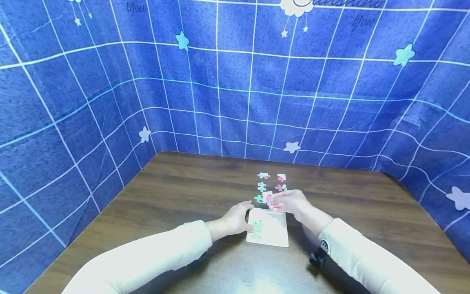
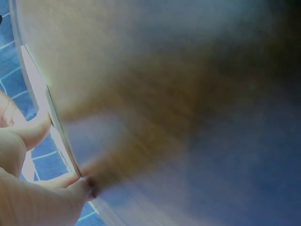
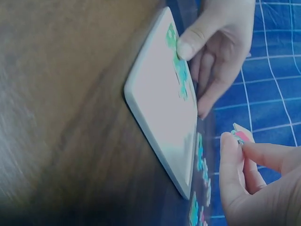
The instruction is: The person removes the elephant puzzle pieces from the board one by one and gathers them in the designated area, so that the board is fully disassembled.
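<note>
A white puzzle tray (image 1: 274, 229) lies on the table, with joined green and blue jigsaw pieces (image 3: 182, 77) along its left side. My left hand (image 1: 235, 218) holds the tray at its left edge, the thumb over the rim on the pieces and the forefinger by the far left corner. Just past the tray's far edge, my right hand (image 1: 291, 201) pinches a jigsaw piece (image 3: 243, 135) with pink on it between thumb and fingertips. The held piece is raised above the table and partly hidden by the fingers.
Several loose jigsaw pieces (image 1: 262, 187) lie beyond the tray in two rough columns, some pink (image 1: 281, 177), some green and blue. The wooden table (image 1: 198, 183) meets a blue gridded curtain (image 1: 235, 102) at its back and sides.
</note>
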`<state>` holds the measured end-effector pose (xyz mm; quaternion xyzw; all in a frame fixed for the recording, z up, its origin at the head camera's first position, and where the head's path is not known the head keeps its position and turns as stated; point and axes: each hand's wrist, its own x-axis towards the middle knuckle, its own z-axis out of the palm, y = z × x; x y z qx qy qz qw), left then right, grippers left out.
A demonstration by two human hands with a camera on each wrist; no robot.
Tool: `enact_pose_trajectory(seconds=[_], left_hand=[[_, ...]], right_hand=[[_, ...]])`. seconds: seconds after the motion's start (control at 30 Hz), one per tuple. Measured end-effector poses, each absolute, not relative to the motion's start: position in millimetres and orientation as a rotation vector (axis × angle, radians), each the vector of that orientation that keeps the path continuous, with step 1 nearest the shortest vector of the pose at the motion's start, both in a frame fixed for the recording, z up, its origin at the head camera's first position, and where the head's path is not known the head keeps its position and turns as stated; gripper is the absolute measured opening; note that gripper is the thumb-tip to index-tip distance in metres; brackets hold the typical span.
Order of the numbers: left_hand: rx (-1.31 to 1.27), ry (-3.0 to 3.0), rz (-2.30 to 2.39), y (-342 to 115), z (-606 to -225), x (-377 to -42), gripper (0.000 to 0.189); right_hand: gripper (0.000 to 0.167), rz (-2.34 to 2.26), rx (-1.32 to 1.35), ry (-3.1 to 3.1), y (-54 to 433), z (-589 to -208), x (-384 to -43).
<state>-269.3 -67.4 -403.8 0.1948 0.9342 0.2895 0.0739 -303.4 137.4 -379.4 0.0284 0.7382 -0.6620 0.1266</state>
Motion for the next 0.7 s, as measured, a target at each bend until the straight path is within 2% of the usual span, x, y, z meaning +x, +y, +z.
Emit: enact_pose_trajectory(seconds=[0.7], left_hand=[[0.611, 2.781, 0.940, -72, -406, -269, 0.071]], right_hand=[[0.027, -2.124, 0.245, 2.098, 175, -370, -343]])
